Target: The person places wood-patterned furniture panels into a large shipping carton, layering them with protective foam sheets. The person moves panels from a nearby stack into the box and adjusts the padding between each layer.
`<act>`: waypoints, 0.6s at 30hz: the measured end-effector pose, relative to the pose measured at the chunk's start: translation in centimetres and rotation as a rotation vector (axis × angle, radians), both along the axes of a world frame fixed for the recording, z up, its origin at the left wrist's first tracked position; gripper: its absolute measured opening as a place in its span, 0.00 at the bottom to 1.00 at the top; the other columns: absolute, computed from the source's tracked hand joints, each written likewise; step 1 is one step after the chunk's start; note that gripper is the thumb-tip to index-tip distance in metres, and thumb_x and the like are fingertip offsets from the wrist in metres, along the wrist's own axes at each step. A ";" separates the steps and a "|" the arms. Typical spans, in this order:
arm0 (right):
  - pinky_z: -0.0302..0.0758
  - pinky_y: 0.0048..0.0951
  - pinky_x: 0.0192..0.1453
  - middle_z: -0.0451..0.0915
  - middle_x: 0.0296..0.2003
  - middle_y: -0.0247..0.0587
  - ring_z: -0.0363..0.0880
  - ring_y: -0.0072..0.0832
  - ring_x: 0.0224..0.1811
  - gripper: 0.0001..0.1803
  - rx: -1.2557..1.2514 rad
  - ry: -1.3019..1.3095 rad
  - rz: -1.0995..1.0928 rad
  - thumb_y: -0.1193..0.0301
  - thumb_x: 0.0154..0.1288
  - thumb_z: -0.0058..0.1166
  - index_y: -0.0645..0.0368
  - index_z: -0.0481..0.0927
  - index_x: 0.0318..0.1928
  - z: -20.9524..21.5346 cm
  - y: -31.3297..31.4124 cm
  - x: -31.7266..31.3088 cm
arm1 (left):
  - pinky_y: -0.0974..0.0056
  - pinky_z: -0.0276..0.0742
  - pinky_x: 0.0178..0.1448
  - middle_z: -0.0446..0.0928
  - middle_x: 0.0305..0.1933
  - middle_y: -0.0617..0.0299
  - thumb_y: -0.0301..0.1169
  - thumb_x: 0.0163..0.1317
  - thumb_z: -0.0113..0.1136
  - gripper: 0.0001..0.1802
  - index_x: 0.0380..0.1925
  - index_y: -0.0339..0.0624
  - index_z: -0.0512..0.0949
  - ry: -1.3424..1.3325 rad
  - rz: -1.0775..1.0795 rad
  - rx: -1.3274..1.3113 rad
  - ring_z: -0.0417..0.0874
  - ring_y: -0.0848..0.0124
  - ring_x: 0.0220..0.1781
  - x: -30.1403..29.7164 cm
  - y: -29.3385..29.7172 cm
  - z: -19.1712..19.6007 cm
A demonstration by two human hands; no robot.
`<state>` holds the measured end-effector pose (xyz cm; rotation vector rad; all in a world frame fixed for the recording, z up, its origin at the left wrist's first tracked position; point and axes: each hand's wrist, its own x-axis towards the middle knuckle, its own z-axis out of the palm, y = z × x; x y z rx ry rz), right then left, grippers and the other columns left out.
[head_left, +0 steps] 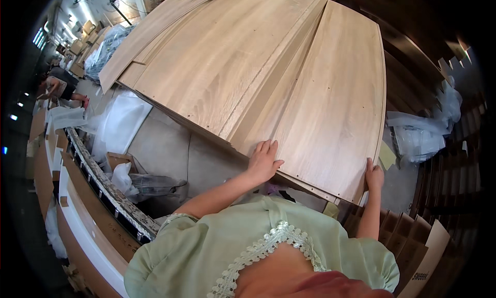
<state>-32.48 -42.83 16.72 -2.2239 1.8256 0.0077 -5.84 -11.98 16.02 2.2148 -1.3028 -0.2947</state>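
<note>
A long light-brown wood-grain panel [330, 96] with small holes along its edges lies in front of me, on top of similar boards. My left hand [264, 162] rests at its near left corner. The fingers are stretched out over the board beneath, and the thumb is by the panel's edge. At the near right, my right hand [374, 176] grips the panel's long right edge; some of its fingers are hidden. To the left, a wider stack of matching wood boards [206, 76] rises higher than the panel.
Clear plastic wrap [421, 135] lies in a heap at the right. Beside me on the left runs a metal-framed conveyor [106, 182] next to long cardboard pieces [93, 225]. Brown cartons [408, 236] stand at the lower right. A person [62, 86] bends over far left.
</note>
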 end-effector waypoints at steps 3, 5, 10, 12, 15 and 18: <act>0.71 0.41 0.37 0.78 0.30 0.54 0.76 0.49 0.33 0.29 -0.100 -0.156 0.088 0.47 0.61 0.44 0.66 0.75 0.33 -1.5 0.9 -1.3 | 0.53 0.59 0.61 0.60 0.57 0.37 0.37 0.50 0.62 0.33 0.55 0.33 0.65 0.089 0.096 0.024 0.60 0.45 0.59 -1.1 -0.3 0.8; 0.70 0.37 0.33 0.77 0.26 0.50 0.76 0.42 0.28 0.26 -0.074 -0.293 0.090 0.50 0.60 0.49 0.67 0.75 0.32 -2.5 0.1 -2.9 | 0.53 0.57 0.62 0.59 0.58 0.37 0.39 0.50 0.62 0.31 0.54 0.37 0.68 0.111 0.094 0.007 0.58 0.45 0.60 -1.8 -0.2 0.8; 0.69 0.30 0.30 0.75 0.22 0.39 0.71 0.24 0.26 0.25 0.379 -0.890 -0.180 0.54 0.58 0.55 0.69 0.74 0.32 -4.5 -3.1 -7.0 | 0.48 0.52 0.63 0.58 0.57 0.34 0.43 0.51 0.59 0.26 0.50 0.44 0.73 -0.052 0.017 -0.029 0.57 0.41 0.60 -4.6 -1.0 1.7; 0.69 0.30 0.32 0.75 0.25 0.39 0.71 0.25 0.28 0.26 0.366 -0.859 -0.146 0.53 0.60 0.52 0.70 0.74 0.32 -4.4 -3.9 -7.7 | 0.48 0.48 0.64 0.57 0.59 0.37 0.46 0.52 0.58 0.26 0.50 0.46 0.73 -0.001 0.014 -0.013 0.55 0.43 0.62 -5.1 -1.1 1.4; 0.71 0.28 0.35 0.77 0.29 0.41 0.73 0.26 0.30 0.26 0.329 -0.664 -0.116 0.53 0.62 0.48 0.70 0.74 0.37 -2.4 -2.5 -6.1 | 0.53 0.56 0.62 0.61 0.56 0.38 0.44 0.53 0.59 0.26 0.51 0.46 0.73 0.033 0.022 -0.013 0.59 0.46 0.60 -4.7 -0.3 1.8; 0.71 0.27 0.38 0.77 0.33 0.44 0.74 0.26 0.33 0.29 0.286 -0.686 -0.165 0.51 0.64 0.44 0.71 0.74 0.41 -1.9 -2.2 -6.8 | 0.55 0.62 0.59 0.63 0.55 0.38 0.42 0.52 0.60 0.29 0.54 0.44 0.69 0.413 0.104 -0.158 0.65 0.48 0.57 -3.0 -0.1 2.4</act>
